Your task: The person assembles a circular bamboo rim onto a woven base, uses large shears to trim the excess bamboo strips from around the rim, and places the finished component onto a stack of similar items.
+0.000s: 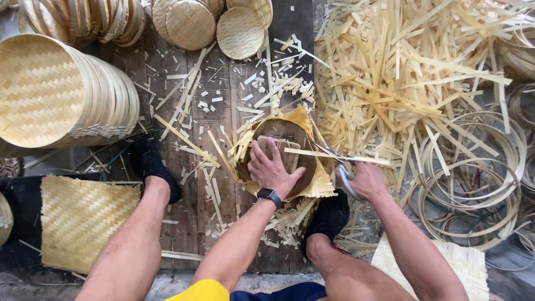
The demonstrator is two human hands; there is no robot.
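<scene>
A person sits over a dark wooden plank floor [195,184], seen from above. A round dark wooden form [281,150] lies on a woven bamboo mat [312,181] whose frayed edges stick out around it. The left hand [271,169] rests on the form, palm down with fingers spread, pressing it flat. Just right of the form, the right hand [365,181] grips a pair of scissors [337,161]; their long axis runs up and to the left, blades pointing at the form's right edge. A pile of cut bamboo strips [390,72] lies beyond and right of the form, with bamboo hoops [473,184] further right. Stacked round woven trays [61,92] stand far left of it, and a square woven mat [83,220] lies lower left.
</scene>
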